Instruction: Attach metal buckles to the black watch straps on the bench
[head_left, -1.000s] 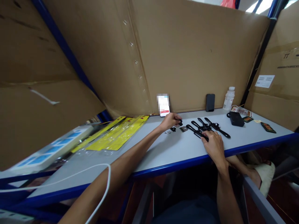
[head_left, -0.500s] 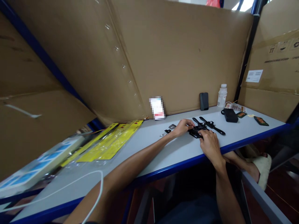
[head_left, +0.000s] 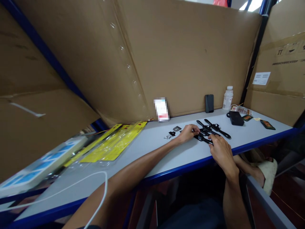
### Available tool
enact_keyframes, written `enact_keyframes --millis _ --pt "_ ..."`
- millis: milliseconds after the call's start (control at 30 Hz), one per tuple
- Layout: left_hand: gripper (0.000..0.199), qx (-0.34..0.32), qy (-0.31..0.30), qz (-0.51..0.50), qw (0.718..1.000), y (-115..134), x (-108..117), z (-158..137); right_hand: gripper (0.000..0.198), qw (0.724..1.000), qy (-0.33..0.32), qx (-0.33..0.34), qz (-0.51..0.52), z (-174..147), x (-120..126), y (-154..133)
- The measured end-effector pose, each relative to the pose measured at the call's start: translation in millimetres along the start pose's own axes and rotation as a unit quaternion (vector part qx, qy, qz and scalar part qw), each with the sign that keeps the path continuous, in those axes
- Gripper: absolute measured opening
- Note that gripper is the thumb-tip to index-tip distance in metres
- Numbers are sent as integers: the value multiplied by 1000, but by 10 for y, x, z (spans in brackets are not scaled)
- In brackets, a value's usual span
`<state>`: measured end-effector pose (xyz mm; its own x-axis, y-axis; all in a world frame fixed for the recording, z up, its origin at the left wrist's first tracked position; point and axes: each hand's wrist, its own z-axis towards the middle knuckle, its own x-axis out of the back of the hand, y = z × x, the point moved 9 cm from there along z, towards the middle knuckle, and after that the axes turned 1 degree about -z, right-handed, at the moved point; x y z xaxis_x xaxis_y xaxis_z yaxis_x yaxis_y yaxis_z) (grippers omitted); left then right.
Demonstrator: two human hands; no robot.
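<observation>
A black spokeshave (head_left: 203,139) lies low over the table between my hands, one handle reaching toward my right hand. My right hand (head_left: 221,149) has its fingers closed on that handle. My left hand (head_left: 189,133) is at the spokeshave's other side, fingertips pinched together over its middle; whatever is between them is too small to make out. Just beyond lie two more black spokeshaves (head_left: 217,128), side by side at a slant. Left of my left hand are a grey blade (head_left: 177,128), a small black cap piece (head_left: 172,133) and some small screws (head_left: 166,137).
Yellow-backed clear packages (head_left: 114,143) and a white-and-blue box (head_left: 40,168) lie to the left, near a white cable (head_left: 105,181). A phone (head_left: 209,103), a bottle (head_left: 227,98) and a black case (head_left: 235,118) stand right. Cardboard (head_left: 178,57) walls the back. Another person's foot shows below.
The spokeshave's handle now shows between my hands, where the body was mostly covered before. My right hand has shifted slightly right and down. The view has shifted slightly.
</observation>
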<state>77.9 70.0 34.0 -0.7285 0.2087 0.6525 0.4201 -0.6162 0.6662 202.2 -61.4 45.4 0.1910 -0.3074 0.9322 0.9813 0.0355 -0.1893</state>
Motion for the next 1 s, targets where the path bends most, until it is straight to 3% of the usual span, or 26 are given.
enact_keyframes --millis 267,567,1000 --pt "11 5 -6 -3 1000 71 -17 -30 30 1000 3 8 20 11 8 13" --pt "12 -34 4 36 999 179 0 -73 30 1000 2 12 21 24 -7 29" --pt "14 -28 1 68 997 149 -42 -76 29 1000 2 27 12 7 20 7"
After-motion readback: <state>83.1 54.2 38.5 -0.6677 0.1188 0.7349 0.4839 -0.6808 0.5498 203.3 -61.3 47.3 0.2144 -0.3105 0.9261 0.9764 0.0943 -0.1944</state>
